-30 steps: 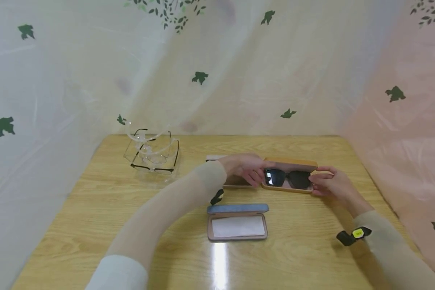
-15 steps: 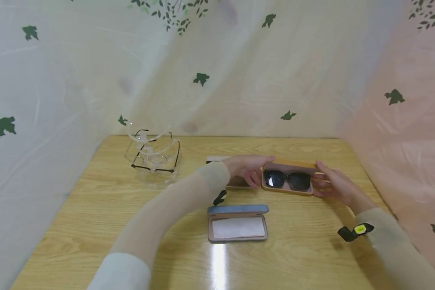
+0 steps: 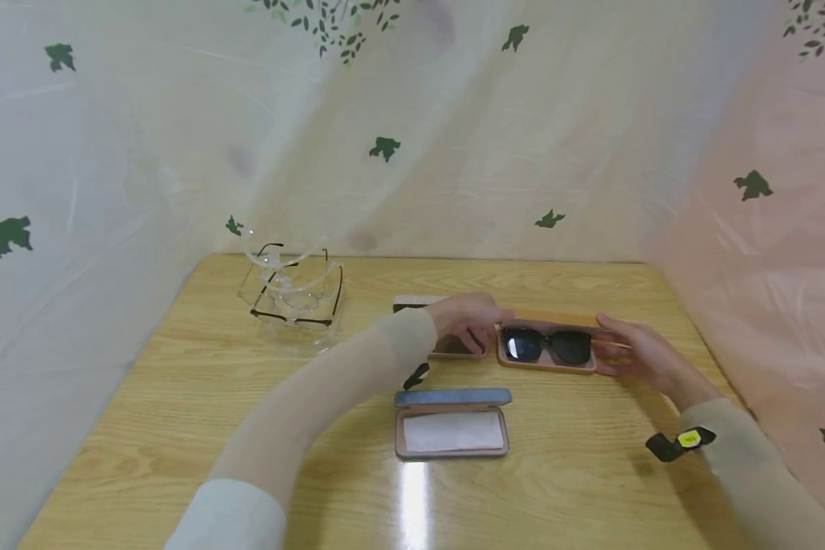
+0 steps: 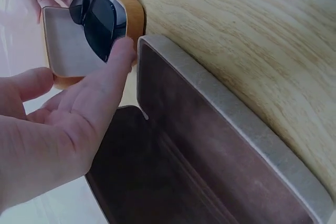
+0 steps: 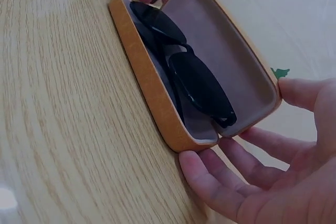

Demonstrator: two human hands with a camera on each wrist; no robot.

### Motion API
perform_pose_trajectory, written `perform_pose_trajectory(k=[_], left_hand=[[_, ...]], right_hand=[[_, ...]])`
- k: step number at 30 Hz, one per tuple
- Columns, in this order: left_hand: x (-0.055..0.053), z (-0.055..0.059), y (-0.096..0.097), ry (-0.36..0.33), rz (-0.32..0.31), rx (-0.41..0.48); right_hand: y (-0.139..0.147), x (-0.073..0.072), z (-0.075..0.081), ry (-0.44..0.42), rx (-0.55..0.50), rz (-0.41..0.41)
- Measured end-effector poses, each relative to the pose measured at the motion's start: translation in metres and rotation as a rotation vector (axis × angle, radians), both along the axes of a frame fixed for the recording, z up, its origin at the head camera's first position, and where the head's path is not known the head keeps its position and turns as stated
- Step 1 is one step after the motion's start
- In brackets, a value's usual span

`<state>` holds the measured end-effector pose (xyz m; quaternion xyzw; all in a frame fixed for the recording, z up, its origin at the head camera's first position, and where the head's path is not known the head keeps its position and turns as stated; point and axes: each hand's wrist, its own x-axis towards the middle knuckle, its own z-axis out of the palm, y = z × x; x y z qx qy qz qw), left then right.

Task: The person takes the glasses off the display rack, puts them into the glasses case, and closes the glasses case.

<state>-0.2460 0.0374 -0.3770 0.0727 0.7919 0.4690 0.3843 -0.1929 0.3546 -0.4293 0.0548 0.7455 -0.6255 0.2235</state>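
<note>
Head view first: where are the sunglasses?
They lie in the base of an orange case, which stands open on the table with its lid raised at the back.
And the hands?
The left hand holds one end, the right hand the other.
How do the fingers sit?
On the left, thumb and fingers are apart, the thumb at the lid's corner and a fingertip at the base's end. On the right, the thumb presses the lid's edge while the fingers curve along the end of the base. How hard either hand grips cannot be told.
What is just beside it?
A brown case, also open, partly hidden behind the left hand in the head view.
Anything nearer the person?
A blue case, open, with a white cloth inside.
And farther off?
Several pairs of glasses at the table's far left, before a pale curtain with green bird shapes.
</note>
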Motion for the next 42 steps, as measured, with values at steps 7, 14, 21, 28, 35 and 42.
perform_pose_trajectory(k=[7, 14, 21, 28, 35, 42], left_hand=[[0.001, 0.003, 0.0, 0.041, -0.038, -0.059], [-0.001, 0.007, -0.002, 0.026, -0.148, -0.094], [-0.001, 0.005, -0.003, -0.064, -0.203, -0.104], [-0.002, 0.005, -0.004, -0.107, -0.199, -0.085], [-0.002, 0.007, -0.005, -0.129, -0.208, -0.05], [-0.006, 0.026, -0.014, -0.17, -0.171, 0.089]], right_hand=[[0.007, 0.005, 0.0, 0.016, -0.121, 0.028], [0.01, 0.009, -0.004, 0.064, -0.232, 0.074], [-0.001, 0.011, -0.01, 0.1, 0.008, 0.101], [-0.001, 0.01, -0.011, 0.103, 0.016, 0.091], [0.003, 0.012, -0.005, 0.182, 0.103, 0.109], [-0.002, 0.007, 0.019, 0.243, 0.115, 0.113]])
